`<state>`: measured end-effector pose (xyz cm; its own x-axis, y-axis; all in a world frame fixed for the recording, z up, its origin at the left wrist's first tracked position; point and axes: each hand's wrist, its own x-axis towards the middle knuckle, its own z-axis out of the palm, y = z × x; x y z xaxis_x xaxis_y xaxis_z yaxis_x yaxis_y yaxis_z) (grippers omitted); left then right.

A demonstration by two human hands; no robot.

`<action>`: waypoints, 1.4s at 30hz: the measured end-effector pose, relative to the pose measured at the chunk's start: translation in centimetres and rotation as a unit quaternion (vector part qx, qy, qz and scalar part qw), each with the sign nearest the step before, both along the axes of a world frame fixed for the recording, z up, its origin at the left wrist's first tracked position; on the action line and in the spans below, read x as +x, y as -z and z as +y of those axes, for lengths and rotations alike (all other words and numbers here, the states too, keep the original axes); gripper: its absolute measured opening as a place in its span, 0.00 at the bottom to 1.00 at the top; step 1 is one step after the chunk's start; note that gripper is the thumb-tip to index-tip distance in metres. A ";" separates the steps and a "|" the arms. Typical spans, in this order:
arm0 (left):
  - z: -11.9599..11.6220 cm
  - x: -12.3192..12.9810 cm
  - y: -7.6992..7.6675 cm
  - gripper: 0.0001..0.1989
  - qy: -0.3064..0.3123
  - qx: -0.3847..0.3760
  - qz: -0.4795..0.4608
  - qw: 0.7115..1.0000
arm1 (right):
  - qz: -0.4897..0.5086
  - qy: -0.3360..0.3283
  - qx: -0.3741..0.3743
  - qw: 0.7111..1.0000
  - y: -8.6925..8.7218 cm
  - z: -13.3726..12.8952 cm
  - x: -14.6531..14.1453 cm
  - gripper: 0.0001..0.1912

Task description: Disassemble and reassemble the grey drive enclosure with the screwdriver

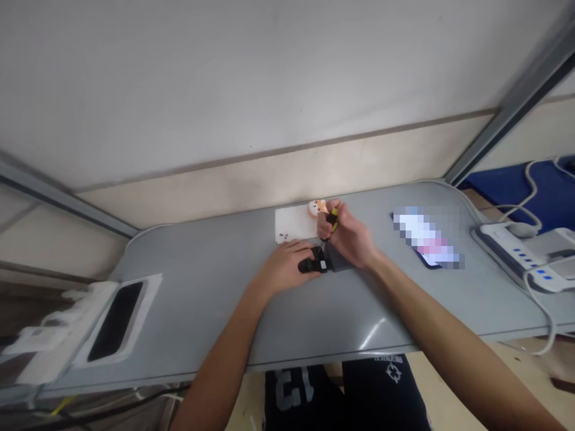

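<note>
My left hand (290,266) rests on the grey table with its fingers closed around a small black device (309,265) that has a white label. In my right hand (354,236) is a screwdriver (333,218) with a black and yellow-green handle, its tip pointing down at the device. A dark grey flat block (341,261) lies beside the device, partly under my right hand. Behind my hands several tiny black screws (283,236) lie on a white sheet of paper (294,221). An orange and white animal figure (317,208) sits at that paper's far right corner.
A phone with a lit, blurred screen (424,236) lies to the right. Further right is a white power strip (527,254) with cables. On the left a black phone (115,320) lies on white paper, beside another white power strip (67,329). A wall panel (269,173) borders the table's back.
</note>
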<state>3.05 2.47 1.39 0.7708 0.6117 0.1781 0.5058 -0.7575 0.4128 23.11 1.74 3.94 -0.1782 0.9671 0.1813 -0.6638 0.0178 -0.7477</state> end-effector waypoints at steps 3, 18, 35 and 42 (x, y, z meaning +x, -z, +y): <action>0.0 0.0 0.0 0.10 -0.005 -0.003 0.006 1.000 | -0.016 0.015 0.006 1.000 0.2 0.3 0.6 0.14; -0.1 0.1 -0.1 0.09 -0.003 -0.008 0.010 1.000 | -0.014 0.039 -0.013 0.999 0.1 0.4 0.8 0.14; -0.2 0.0 -0.2 0.11 -0.011 -0.002 0.018 1.000 | -0.021 0.048 -0.006 0.999 0.5 0.4 0.2 0.11; -0.8 0.3 -0.4 0.20 -0.028 -0.028 -0.011 0.999 | 0.009 0.055 -0.024 0.998 0.3 -0.1 -0.5 0.17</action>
<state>3.34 1.69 1.81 0.7307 0.6640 0.1586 0.5376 -0.7029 0.4659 22.58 1.60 3.59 -0.0674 0.9884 0.1358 -0.6728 0.0554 -0.7377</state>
